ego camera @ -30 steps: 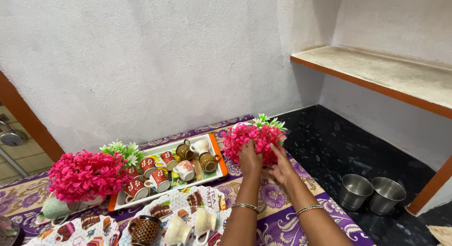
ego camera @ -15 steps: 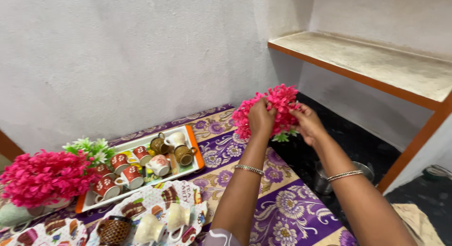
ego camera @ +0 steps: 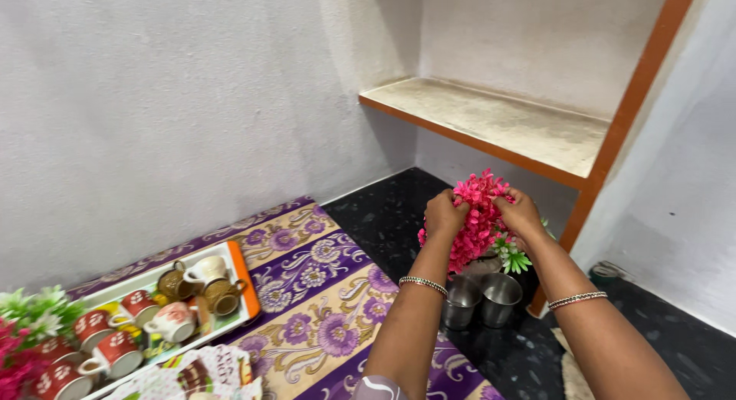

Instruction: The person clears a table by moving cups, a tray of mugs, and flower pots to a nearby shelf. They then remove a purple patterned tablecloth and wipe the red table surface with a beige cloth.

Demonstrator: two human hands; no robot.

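Lifted off the purple floral cloth since the earlier frame, the pink flower bunch now hangs in the air to the right, above the two steel cups on the dark floor. Both hands are closed on it, the left hand and right hand gripping its top from either side. So the carry is under way and nothing is set down yet. Beyond it, the wall shelf stands bare. Far left, the tray of mugs stays put.
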